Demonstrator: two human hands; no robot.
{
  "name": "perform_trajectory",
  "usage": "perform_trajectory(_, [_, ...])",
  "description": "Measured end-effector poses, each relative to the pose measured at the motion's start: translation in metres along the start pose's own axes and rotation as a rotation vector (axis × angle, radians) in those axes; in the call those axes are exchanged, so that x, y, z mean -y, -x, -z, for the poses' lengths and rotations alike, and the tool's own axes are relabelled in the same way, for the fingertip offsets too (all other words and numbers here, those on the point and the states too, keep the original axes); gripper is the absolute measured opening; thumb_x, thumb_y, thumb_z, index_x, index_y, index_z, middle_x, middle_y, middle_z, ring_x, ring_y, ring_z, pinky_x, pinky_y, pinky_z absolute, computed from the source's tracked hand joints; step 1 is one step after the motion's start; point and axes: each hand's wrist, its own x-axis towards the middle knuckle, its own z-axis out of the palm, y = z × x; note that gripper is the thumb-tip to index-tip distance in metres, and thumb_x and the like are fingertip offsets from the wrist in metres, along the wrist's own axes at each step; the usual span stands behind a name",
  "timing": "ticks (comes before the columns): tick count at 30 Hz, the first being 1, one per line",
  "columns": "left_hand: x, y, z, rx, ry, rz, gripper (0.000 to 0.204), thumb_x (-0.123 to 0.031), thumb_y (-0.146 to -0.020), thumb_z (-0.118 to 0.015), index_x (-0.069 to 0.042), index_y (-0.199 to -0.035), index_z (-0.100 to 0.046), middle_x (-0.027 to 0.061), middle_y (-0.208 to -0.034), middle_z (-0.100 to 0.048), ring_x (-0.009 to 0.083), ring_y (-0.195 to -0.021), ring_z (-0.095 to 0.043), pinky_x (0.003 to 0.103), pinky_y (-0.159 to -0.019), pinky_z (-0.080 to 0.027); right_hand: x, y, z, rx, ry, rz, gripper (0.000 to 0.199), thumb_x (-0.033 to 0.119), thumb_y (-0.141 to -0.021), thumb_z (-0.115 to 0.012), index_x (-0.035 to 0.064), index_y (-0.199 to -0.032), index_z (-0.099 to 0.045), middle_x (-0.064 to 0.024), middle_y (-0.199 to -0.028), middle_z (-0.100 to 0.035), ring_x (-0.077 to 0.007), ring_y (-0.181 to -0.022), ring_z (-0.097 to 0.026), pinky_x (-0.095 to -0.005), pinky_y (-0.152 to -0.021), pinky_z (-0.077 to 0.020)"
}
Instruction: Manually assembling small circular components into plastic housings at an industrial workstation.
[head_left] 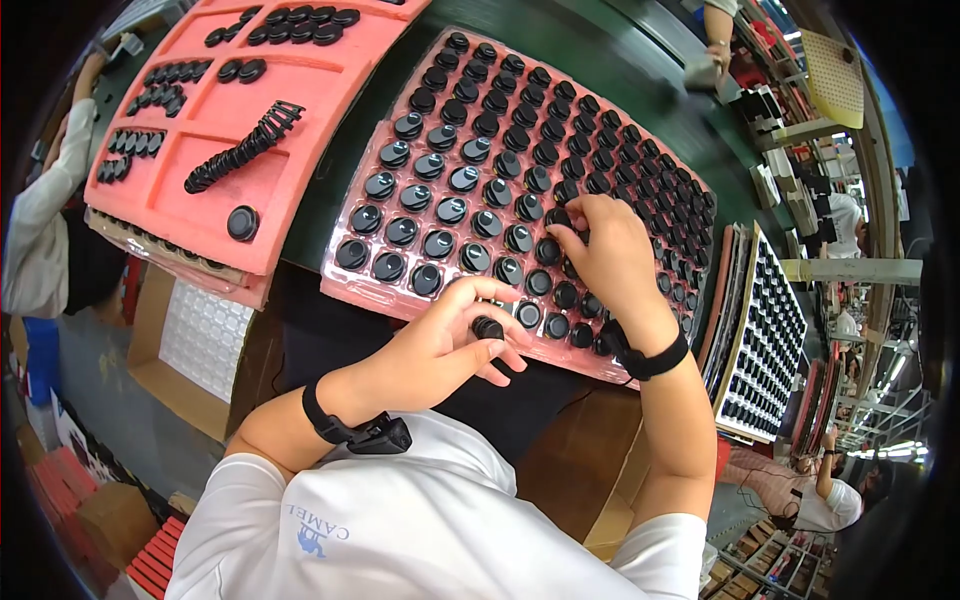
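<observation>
A clear plastic tray (385,290) with a pink tint lies in front of me, filled with rows of round black parts (437,243). Those in the near left rows show shiny, lens-like tops; others look dull and dark. Over the tray's near edge, my left hand (445,340) is held palm up, its fingers curled around a small black ribbed part (487,328). My right hand (615,255) reaches down over the middle rows, with thumb and fingertips closed on a round black part (557,218). Whether that part is still seated in its pocket is hard to see.
At left, a pink foam tray (265,240) carries a curved stack of black rings (240,150) and several loose ones. A cardboard box (180,385) with white trays stands below it. At right is a white tray (735,405) of black parts. Other people work nearby.
</observation>
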Motion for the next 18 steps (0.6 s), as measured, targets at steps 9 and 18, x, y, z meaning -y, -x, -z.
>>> perform_trajectory(9, [-0.002,-0.001,-0.004,-0.009,0.070,0.057,0.069,-0.002,-0.091,-0.050,-0.012,-0.145,-0.008,0.0163,-0.114,-0.053,0.0241,-0.089,-0.064,0.033,-0.077,-0.055,0.050,0.046,0.023,0.278,-0.762,0.112,0.012,0.009,-0.080,-0.066,0.0042,-0.091,-0.064,-0.0076,-0.077,-0.056,-0.0228,-0.072,-0.055,-0.0315,-0.065,-0.0444])
perform_trajectory(18, [-0.002,0.000,-0.003,0.010,-0.027,0.079,0.060,0.001,-0.091,-0.048,-0.009,-0.142,-0.018,0.0140,-0.106,-0.058,0.0216,-0.092,-0.063,0.032,-0.079,-0.054,0.025,0.047,0.024,0.380,-0.966,-0.255,0.011,0.004,-0.084,-0.063,0.0021,-0.095,-0.063,-0.0023,-0.083,-0.057,-0.0103,-0.075,-0.053,-0.0243,-0.067,-0.0437])
